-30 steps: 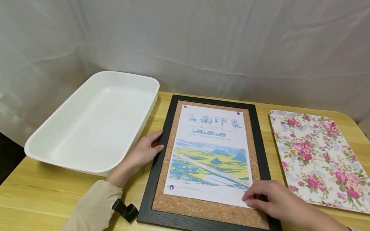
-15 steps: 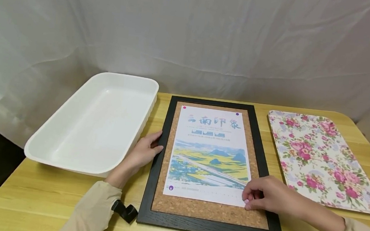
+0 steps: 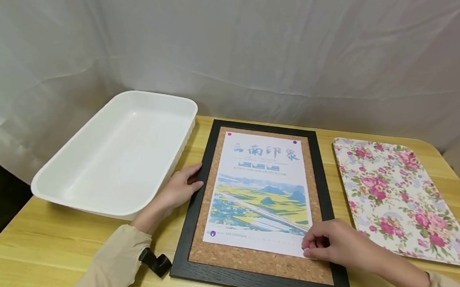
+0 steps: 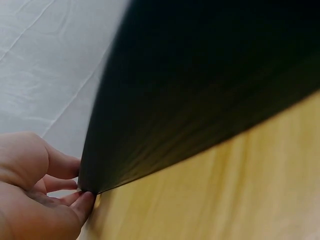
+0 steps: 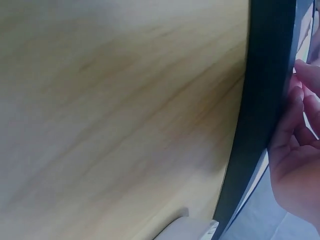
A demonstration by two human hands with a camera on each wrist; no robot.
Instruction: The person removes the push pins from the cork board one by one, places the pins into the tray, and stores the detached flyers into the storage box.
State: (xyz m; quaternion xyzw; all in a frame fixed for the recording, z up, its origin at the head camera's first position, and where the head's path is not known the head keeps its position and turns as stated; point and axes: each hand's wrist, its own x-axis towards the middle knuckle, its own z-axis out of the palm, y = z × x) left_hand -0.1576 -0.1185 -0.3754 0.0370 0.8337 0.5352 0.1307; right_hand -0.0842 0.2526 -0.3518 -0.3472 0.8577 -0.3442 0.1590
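A black-framed cork board (image 3: 262, 263) lies on the table with a white printed poster (image 3: 262, 202) on it. Round pushpins sit at three poster corners: a pink pushpin (image 3: 229, 134), a purple pushpin (image 3: 295, 142) and another purple pushpin (image 3: 213, 234). My left hand (image 3: 176, 188) holds the board's left frame edge; the left wrist view shows digits on both sides of the dark edge. My right hand (image 3: 341, 244) pinches a small pale pushpin (image 3: 305, 249), mostly hidden by the fingertips, right at the poster's lower right corner. The right fingers (image 5: 292, 120) show beyond the frame's side.
To the left stands a deep white plastic tub (image 3: 43, 185), its rim close to my left forearm. A flat floral tray (image 3: 396, 192) lies right of the board. Behind the wooden table (image 3: 37, 240) hangs a pale curtain (image 3: 264, 49).
My right thumb and forefinger have shifted slightly at the poster's lower right corner, and the pale pin between them shows less than half a second ago. My left hand keeps its place.
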